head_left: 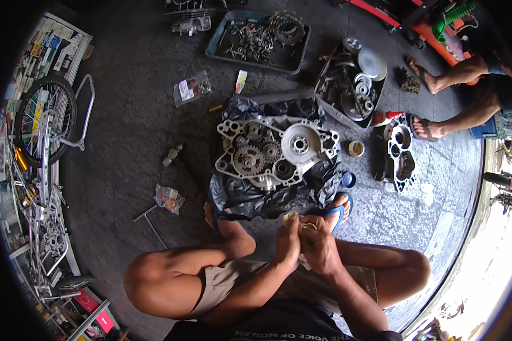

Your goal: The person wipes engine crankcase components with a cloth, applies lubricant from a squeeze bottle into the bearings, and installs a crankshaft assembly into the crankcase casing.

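Note:
My left hand [288, 245] and my right hand [322, 250] are close together above my lap, both closed on a crumpled cream rag [309, 227]. Bits of the cloth poke out above the fingers and below the right hand; anything inside its folds is hidden. Just beyond my hands lies an open silver engine crankcase half [301, 143], resting on a black plastic sheet [239, 196]. Gears [248, 161] sit in its left side, and a round bearing seat [300, 144] fills the right.
A tray of small parts [210, 51] stands at the far side, with a bin of engine parts [347, 122] right of it. Another casing [401, 153], a small tin [356, 149] and a blue cap [349, 179] lie right. A T-handle wrench [153, 224] lies left. Someone's feet [429, 128] are at right.

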Action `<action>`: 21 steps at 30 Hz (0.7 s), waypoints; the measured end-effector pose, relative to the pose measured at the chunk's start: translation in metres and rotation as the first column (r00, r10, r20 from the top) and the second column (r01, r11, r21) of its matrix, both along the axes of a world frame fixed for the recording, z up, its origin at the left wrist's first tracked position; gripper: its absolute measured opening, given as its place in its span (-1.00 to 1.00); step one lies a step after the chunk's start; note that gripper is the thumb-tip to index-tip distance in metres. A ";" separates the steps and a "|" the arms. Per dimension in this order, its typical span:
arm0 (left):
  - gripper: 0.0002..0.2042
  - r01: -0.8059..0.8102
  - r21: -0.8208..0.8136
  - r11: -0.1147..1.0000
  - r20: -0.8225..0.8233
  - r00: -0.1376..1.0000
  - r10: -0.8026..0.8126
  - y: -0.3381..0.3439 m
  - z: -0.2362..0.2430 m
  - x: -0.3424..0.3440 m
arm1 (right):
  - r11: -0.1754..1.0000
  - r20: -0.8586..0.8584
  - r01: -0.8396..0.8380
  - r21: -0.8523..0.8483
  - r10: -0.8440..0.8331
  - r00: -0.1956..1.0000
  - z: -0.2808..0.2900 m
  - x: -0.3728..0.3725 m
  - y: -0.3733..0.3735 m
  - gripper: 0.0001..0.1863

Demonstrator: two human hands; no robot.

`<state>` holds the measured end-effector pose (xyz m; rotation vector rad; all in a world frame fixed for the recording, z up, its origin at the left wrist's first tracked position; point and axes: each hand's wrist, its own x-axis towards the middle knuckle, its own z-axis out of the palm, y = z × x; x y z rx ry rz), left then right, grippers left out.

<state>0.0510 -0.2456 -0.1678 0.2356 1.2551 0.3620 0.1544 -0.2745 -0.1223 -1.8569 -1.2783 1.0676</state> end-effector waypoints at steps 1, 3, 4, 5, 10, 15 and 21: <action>-0.64 -0.004 -0.010 1.000 -0.016 1.000 0.003 -0.001 -0.003 0.001 | 1.000 -0.055 0.005 -0.024 -0.006 0.998 -0.002 0.004 0.001 -0.80; -0.59 -0.039 0.069 0.997 -0.059 0.997 0.043 0.004 0.008 0.011 | 0.993 -0.036 0.108 -0.037 -0.110 0.993 -0.005 0.007 0.000 -0.79; -0.58 -0.042 0.064 0.997 -0.071 0.996 0.047 0.007 0.014 0.012 | 0.993 -0.053 0.081 -0.087 -0.086 0.995 0.004 0.012 0.006 -0.81; -0.56 -0.053 0.068 0.996 -0.092 0.994 0.059 0.012 0.022 0.011 | 0.992 -0.074 0.042 -0.123 -0.052 0.996 0.012 0.017 0.017 -0.83; -0.44 -0.055 -0.090 0.994 0.123 0.990 0.066 0.020 0.023 0.012 | 0.972 -0.075 -0.101 -0.211 0.086 0.993 0.023 0.066 0.070 -0.65; -0.34 -0.215 -0.104 0.971 0.308 0.921 0.237 0.056 0.031 0.056 | 0.955 0.156 -0.102 -0.280 0.150 0.976 0.038 0.066 0.080 -0.65; -0.51 -0.251 -0.284 0.925 0.506 0.780 0.367 0.067 0.007 0.118 | 0.991 0.548 0.081 0.105 -0.126 0.827 0.012 0.084 0.155 -0.81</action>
